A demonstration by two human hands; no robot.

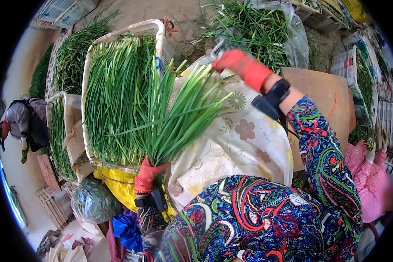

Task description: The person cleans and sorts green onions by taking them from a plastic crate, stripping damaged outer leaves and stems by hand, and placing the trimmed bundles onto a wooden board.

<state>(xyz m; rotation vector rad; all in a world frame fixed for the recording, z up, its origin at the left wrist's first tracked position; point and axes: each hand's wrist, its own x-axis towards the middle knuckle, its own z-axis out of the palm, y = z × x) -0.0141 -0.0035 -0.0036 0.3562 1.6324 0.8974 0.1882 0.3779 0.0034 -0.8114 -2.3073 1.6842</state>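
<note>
My left hand [150, 177], in a red glove, is closed round the leafy end of a bunch of garlic chives [179, 126]. The stalks fan out upward, their pale cut ends spread over a flowered cloth [244, 148] on my lap. My right hand [238, 65], also red-gloved, is just above and right of those pale ends. Motion smears its fingers, so their grip is unclear. Beside the bunch on the left stands a white plastic crate [88, 61] filled with neatly laid chives [115, 96].
A heap of loose greens [253, 35] lies on plastic at the top. More crates of greens [63, 135] stand at the left, above a plastic bag of greens [94, 198]. A brown board [314, 100] is at my right. Other people sit at both sides, one in a pink sleeve [358, 166].
</note>
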